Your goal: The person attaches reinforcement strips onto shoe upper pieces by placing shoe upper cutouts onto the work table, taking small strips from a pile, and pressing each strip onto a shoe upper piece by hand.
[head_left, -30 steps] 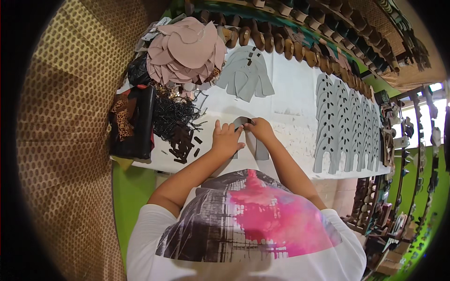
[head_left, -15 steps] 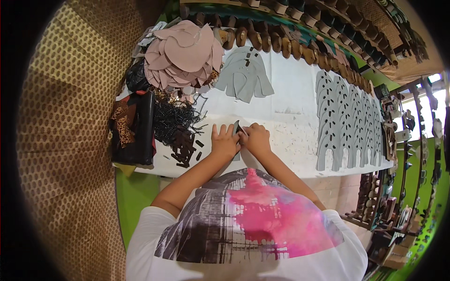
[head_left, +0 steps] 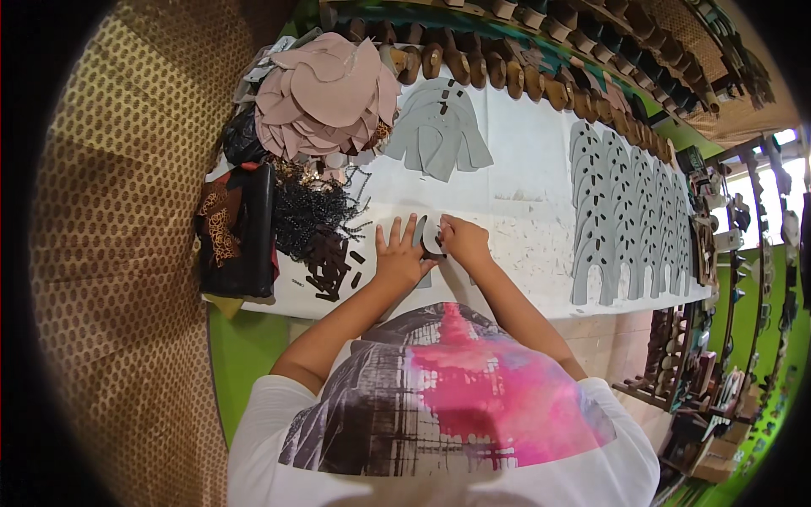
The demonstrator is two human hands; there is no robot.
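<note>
My left hand [head_left: 397, 259] lies with spread fingers on the white table, holding nothing, its thumb side against a small grey cut piece [head_left: 424, 279]. A dark curved edge shows on that piece between my hands. Just right of it, my right hand [head_left: 465, 243] is closed with the thumb and fingers together; what they pinch is too small to make out. To the left lies a heap of short dark brown strips [head_left: 328, 275], a few of them loose. Beyond my hands, a fan of grey shoe-upper pieces [head_left: 439, 127] carries several small brown patches.
Overlapping rows of grey pieces with dark patches [head_left: 594, 228] cover the table's right side. At the left are a pink stack of cut pieces [head_left: 325, 101], tangled black trim [head_left: 312, 207] and a black box [head_left: 249, 228]. Wooden shoe lasts [head_left: 515, 82] line the back edge.
My left fingers have spread and lie flatter, and my hands are slightly further apart. A gap with a dark curved edge now shows between them.
</note>
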